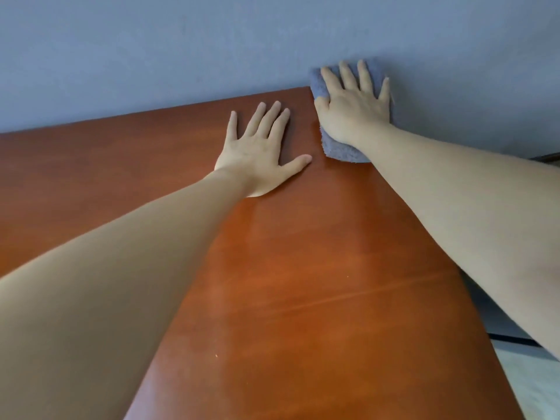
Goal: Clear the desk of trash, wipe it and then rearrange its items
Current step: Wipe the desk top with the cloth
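A reddish-brown wooden desk (303,283) fills the view. At its far right corner lies a blue-grey cloth (342,148), pressed flat under my right hand (353,101), whose fingers are spread straight over it. The cloth's far end reaches the wall. My left hand (260,150) rests palm down on the bare desk top just left of the cloth, fingers straight and thumb out. Both forearms stretch across the desk.
A blue-grey wall (212,50) stands right behind the desk's far edge. The desk's right edge runs diagonally down the frame; beyond it lies pale floor (533,383) with a dark strip. A few tiny specks dot the desk surface.
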Motion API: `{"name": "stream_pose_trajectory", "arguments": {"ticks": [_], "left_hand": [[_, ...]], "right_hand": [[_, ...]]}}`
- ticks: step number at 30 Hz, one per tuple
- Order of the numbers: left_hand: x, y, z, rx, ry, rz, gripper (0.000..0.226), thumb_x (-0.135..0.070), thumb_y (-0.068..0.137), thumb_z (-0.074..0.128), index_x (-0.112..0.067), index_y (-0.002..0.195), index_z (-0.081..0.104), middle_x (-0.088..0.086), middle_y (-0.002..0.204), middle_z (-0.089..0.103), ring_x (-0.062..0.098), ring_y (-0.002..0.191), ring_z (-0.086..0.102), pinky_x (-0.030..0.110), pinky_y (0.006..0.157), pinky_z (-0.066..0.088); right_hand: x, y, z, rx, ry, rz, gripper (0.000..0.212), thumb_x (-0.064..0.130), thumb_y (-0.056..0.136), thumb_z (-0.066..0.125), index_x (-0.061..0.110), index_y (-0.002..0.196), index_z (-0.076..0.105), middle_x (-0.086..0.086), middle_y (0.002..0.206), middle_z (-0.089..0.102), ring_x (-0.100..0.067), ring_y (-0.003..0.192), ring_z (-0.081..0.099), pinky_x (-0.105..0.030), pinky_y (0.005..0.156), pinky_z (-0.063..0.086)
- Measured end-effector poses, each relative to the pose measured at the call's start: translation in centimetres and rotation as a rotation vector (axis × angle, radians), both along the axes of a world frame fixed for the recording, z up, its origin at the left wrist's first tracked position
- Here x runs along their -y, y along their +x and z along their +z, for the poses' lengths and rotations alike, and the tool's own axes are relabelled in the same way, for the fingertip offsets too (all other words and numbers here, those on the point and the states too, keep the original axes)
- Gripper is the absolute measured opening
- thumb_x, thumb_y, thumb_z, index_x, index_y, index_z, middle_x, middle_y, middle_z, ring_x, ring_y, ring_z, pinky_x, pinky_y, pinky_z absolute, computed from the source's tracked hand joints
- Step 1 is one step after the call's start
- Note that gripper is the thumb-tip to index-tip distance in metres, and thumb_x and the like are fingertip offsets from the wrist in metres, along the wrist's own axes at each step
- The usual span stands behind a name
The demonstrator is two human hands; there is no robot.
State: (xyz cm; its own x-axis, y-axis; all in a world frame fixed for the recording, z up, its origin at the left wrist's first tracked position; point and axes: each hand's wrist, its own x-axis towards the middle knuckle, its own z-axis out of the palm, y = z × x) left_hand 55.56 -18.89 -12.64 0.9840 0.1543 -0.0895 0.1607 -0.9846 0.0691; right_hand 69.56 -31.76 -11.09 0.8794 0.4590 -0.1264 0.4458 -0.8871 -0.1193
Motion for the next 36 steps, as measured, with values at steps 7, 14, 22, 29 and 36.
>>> {"name": "stream_pose_trajectory", "arguments": {"ticks": [7,14,22,29,36], "left_hand": [[-0.3,0.1,-0.5,0.037,-0.034,0.004,0.093,-0.080,0.085,0.018,-0.023,0.158,0.004,-0.006,0.165,-0.002,0.012,0.151,-0.008,0.054,0.121,-0.004],[-0.4,-4.1,0.6,-0.018,-0.049,-0.059,0.097,-0.081,0.085,0.018,-0.020,0.158,-0.002,-0.001,0.165,-0.007,0.015,0.151,-0.011,0.049,0.121,-0.009],[-5.6,-8.1,1.4,-0.197,-0.046,0.302,0.137,-0.105,0.050,0.013,-0.022,0.154,-0.019,0.004,0.162,-0.024,0.026,0.148,-0.023,0.066,0.114,-0.011],[-5.8,-7.8,0.8,-0.173,-0.051,0.277,0.140,-0.106,0.048,0.014,-0.020,0.155,-0.017,0.005,0.162,-0.024,0.027,0.148,-0.023,0.067,0.114,-0.009],[-6.0,-7.9,1.2,-0.185,-0.072,0.265,0.144,-0.104,0.048,0.022,-0.017,0.154,-0.021,0.005,0.161,-0.025,0.026,0.148,-0.024,0.063,0.116,-0.010]], "right_hand": [[0.1,-1.1,0.0,-0.002,0.025,0.104,0.057,0.039,0.098,0.017,0.039,0.155,0.009,0.010,0.165,-0.001,-0.017,0.151,-0.007,-0.054,0.119,-0.007],[4.7,-8.8,-0.2,0.066,0.006,0.349,0.058,0.040,0.098,0.023,0.046,0.154,0.006,0.015,0.164,-0.001,-0.011,0.151,-0.004,-0.049,0.120,-0.002],[1.4,-7.6,-0.1,0.044,-0.029,0.180,0.060,0.046,0.094,0.022,0.045,0.152,0.008,0.010,0.164,-0.004,-0.021,0.151,-0.008,-0.061,0.116,-0.003],[-7.8,-6.9,0.3,-0.031,0.024,-0.052,0.067,0.048,0.093,0.027,0.034,0.156,0.008,0.001,0.165,-0.006,-0.027,0.151,-0.011,-0.063,0.115,-0.007],[-6.4,-10.6,0.5,-0.014,0.087,0.553,0.062,0.030,0.095,0.031,0.049,0.151,0.014,0.016,0.163,0.004,-0.009,0.151,0.000,-0.045,0.120,-0.002]]}}
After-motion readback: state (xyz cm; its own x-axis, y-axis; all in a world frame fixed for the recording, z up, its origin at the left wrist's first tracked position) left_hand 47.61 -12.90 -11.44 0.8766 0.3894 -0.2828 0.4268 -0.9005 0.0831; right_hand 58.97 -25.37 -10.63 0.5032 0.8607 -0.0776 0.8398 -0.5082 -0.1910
